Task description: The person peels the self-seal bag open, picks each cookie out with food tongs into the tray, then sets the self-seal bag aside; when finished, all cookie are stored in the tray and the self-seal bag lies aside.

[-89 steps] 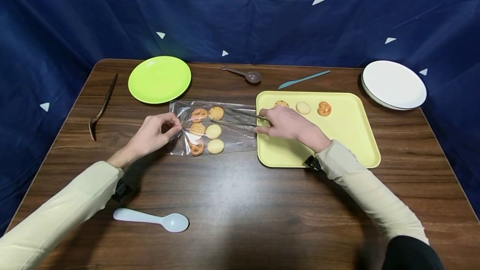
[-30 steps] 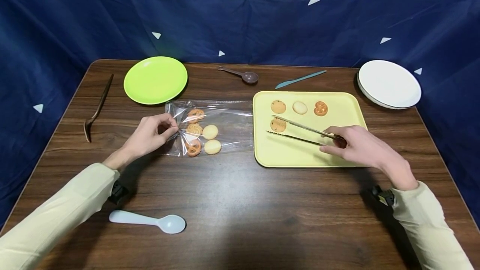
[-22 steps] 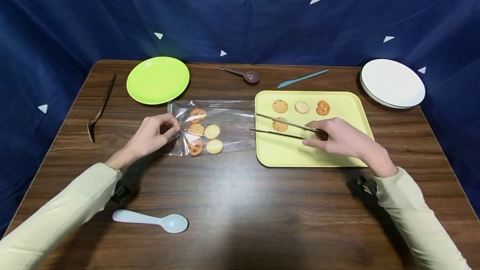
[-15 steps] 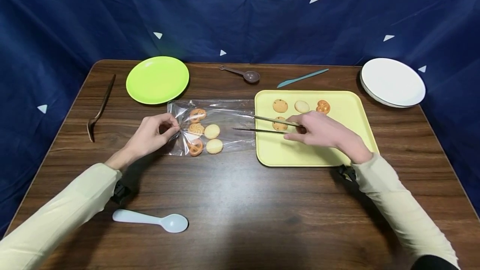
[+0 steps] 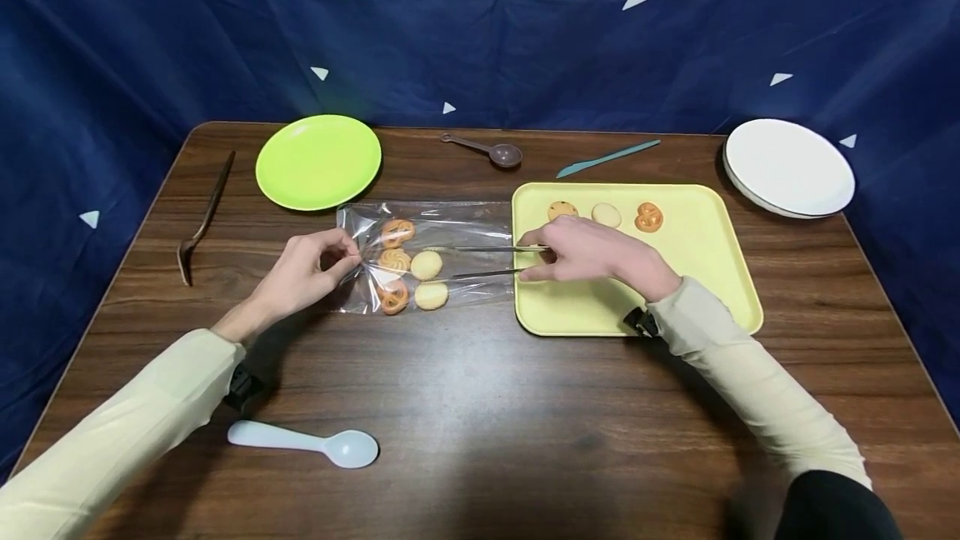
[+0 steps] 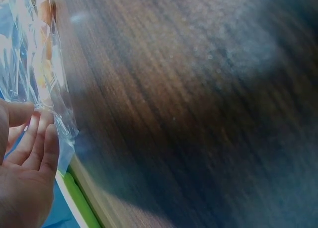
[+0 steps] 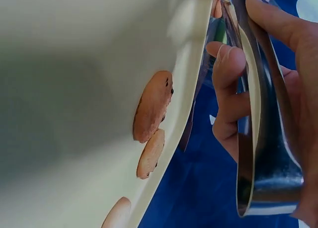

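In the head view, my left hand [image 5: 318, 265] pinches the left end of a clear plastic bag [image 5: 480, 219]. Two pretzel-shaped cookies [image 5: 397, 232], a swirl cookie [image 5: 393, 261] and two pale round cookies [image 5: 426, 266] lie in the bag. My right hand [image 5: 581, 252] grips metal tongs [image 7: 276, 143], thumb and fingers on opposite arms. The spread arms of the tongs reach left within the bag's outline, tips by the pale round cookies, with nothing between them. In the right wrist view, two chocolate chip cookies [image 7: 154, 106] lie on the yellow tray [image 5: 690, 273]; my hand partly covers that area in the head view.
A pale oval cookie [image 5: 606, 215] and a pretzel cookie [image 5: 649, 217] also lie on the tray. Around it are a green plate [image 5: 318, 163], a brown measuring spoon [image 5: 505, 156], a blue knife [image 5: 609, 158], white plates [image 5: 789, 167], a dark fork [image 5: 206, 215] and a white spoon [image 5: 351, 448].
The tongs have brought a chocolate chip cookie from the bag to the tray and left it there. My right hand has since moved left with them, back to the bag. My left hand stays put.
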Tool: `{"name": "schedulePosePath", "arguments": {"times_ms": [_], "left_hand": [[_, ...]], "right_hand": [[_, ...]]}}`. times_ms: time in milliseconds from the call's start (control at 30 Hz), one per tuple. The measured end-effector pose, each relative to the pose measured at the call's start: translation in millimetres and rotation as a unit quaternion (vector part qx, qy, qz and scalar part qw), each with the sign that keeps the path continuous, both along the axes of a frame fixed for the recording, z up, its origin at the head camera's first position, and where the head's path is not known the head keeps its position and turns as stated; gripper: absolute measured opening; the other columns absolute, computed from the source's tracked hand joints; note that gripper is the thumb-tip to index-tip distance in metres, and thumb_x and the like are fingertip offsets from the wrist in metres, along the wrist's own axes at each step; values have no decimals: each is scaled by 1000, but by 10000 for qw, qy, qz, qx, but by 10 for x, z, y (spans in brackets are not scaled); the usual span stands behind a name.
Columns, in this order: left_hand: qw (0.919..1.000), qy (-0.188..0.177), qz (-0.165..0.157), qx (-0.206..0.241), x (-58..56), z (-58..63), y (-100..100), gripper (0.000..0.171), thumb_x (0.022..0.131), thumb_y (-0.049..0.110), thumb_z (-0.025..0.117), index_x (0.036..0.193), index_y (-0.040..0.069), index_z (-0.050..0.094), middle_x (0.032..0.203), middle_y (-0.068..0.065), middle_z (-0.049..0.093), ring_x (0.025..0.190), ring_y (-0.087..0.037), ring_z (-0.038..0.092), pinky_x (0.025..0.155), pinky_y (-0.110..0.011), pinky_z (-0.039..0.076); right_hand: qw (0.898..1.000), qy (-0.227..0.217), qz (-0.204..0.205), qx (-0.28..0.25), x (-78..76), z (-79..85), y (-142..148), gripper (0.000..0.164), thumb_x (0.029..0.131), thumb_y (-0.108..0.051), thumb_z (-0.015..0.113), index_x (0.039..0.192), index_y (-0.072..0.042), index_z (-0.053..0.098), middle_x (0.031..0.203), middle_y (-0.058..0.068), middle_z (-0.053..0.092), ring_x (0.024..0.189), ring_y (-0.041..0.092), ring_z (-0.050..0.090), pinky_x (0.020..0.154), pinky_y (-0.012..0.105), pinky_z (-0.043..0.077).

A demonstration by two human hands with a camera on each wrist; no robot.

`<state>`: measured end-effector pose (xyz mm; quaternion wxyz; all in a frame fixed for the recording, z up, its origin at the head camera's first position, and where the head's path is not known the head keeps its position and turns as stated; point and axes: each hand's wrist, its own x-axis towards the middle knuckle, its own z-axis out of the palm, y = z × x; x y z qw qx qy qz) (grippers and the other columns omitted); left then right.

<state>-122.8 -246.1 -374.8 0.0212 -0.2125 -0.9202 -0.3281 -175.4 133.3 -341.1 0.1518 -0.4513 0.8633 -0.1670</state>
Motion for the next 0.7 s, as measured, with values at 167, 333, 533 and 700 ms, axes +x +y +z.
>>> {"name": "schedulePosePath", "arguments": {"times_ms": [167,333,533,700], "left_hand": [[10000,-55,20,-6,-3,4,3,10,86,1,66,84,10,60,76,0,63,69,-12,54,60,-25,41],[10000,-25,16,-72,-12,5,7,11,86,1,65,83,11,60,76,0,63,69,-13,54,59,-25,40],[9999,-40,13,-112,-5,9,11,10,87,2,65,84,10,60,76,0,63,69,-13,55,59,-26,40],[9999,-107,63,-110,12,22,20,8,87,2,64,84,9,61,76,-1,62,68,-13,53,56,-25,38]], "right_hand": [[9997,46,-199,164,5,7,-28,27,88,-38,64,95,-11,64,51,-9,36,48,6,32,48,29,28],[9989,68,-380,253,11,8,-56,28,88,-38,63,95,-11,64,51,-8,36,47,6,31,46,28,27],[9992,268,-269,151,16,-15,-72,29,89,-36,62,72,-15,51,52,-7,41,46,6,37,46,28,30],[9992,304,-259,29,54,-18,2,29,90,-37,61,71,-17,51,51,-8,39,45,6,35,45,28,30]]}}
